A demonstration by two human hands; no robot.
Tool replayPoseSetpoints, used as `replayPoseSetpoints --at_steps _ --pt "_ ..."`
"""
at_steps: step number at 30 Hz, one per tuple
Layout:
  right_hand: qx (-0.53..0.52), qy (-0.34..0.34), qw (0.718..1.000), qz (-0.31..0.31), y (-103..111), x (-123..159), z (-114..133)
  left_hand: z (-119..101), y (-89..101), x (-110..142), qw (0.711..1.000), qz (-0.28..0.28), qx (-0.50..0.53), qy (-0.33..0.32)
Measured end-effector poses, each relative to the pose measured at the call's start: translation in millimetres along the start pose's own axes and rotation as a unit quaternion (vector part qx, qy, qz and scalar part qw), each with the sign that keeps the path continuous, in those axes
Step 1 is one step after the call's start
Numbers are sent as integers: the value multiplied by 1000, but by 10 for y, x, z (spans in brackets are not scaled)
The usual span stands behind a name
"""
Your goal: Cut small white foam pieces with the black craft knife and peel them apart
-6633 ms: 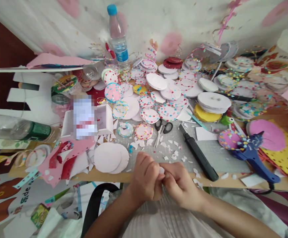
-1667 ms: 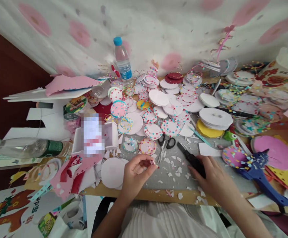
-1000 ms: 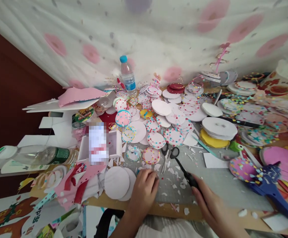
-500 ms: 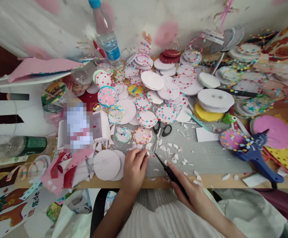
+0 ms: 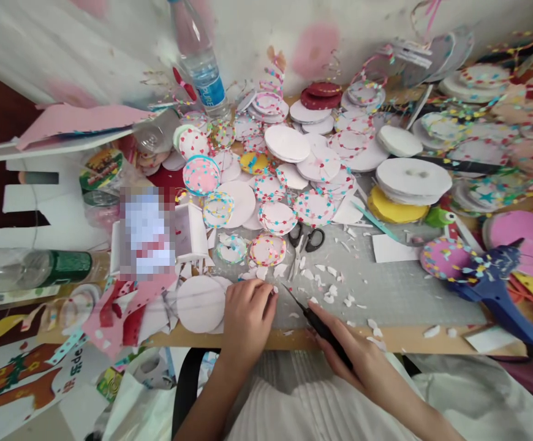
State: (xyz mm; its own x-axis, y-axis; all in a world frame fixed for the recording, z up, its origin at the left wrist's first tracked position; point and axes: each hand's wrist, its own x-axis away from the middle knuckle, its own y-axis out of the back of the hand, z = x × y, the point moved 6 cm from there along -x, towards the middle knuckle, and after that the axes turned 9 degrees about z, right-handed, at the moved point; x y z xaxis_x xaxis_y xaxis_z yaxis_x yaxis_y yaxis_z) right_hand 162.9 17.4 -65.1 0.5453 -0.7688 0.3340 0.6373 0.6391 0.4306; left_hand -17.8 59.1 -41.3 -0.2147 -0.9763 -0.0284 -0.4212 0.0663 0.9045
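A black craft knife [image 5: 324,334] is gripped in the closed right hand [image 5: 350,348]; its handle is slim and dark, and its narrow blade is tapered to a fine point, directed toward the left hand [image 5: 249,309]. A small pale piece [image 5: 274,291], touched with red, is pinched at the left fingertips, near the blade tip; its outline cannot be made out. Black-handled scissors [image 5: 298,252] are seen beyond the hands, on a grey mat [image 5: 408,294]. Two overlapping white discs [image 5: 200,304] are placed just left of the left hand.
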Motion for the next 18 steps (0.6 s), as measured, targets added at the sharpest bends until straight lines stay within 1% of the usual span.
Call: replayPoseSetpoints --at_steps 2,5,11,15,18 --pt "-6 1 1000 -1 -11 -7 -16 10 -10 -10 1000 10 0 0" --pt "-12 6 1000 3 -18 -14 -22 25 -23 -13 1000 4 3 -2" --pt "8 -5 1000 5 56 -34 13 9 -34 34 1000 -6 -4 -17" --pt "15 -15 1000 11 89 -52 37 20 -51 63 1000 -5 -2 -11" --pt "16 -13 1000 -2 92 -55 43 51 -61 61 1000 -11 15 -3"
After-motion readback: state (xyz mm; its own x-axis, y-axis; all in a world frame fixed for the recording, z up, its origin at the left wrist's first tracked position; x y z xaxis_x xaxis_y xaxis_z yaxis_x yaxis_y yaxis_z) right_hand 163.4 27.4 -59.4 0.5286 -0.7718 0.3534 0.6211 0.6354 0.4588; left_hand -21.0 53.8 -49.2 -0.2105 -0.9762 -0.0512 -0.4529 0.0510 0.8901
